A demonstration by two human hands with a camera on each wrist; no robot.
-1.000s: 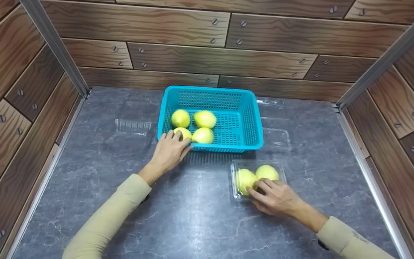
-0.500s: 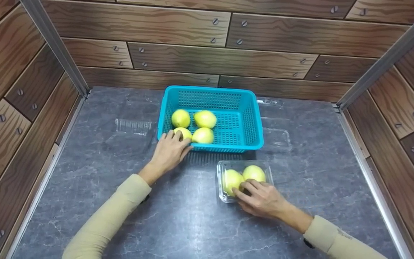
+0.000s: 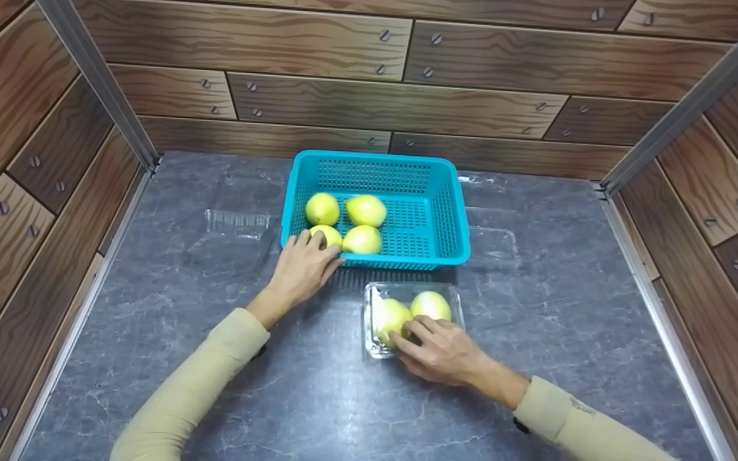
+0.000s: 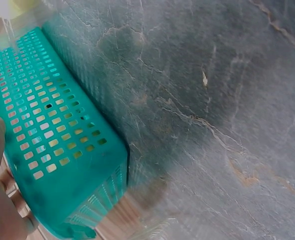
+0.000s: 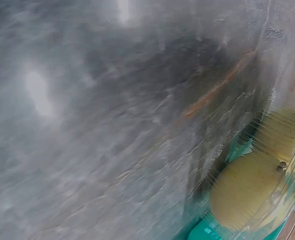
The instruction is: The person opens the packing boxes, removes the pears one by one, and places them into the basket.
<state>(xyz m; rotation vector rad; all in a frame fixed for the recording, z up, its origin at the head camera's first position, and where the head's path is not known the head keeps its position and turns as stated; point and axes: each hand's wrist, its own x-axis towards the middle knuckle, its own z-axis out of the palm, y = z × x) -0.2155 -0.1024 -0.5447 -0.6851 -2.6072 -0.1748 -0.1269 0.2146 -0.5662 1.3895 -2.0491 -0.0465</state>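
In the head view my left hand is at the front left corner of a turquoise plastic basket, gripping its rim. The fingers reach inside over a yellow-green fruit and partly cover it; the thumb lies along the front outside. More such fruit sits in the basket's left half. My right hand grips the front side of a clear plastic container just before the basket. Two yellow-green fruits lie inside it, the nearer one partly behind my fingers. In the right wrist view these fruits show through the ribbed wall.
Clear plastic pieces lie flat on the grey marbled table: a ribbed one left of the basket, another to its right. Wood-patterned walls enclose the back and sides, with metal posts at the corners.
My right hand has moved left, bringing the clear container and its two fruits along, from the basket's right front to its middle front. My left hand and the basket have stayed put.
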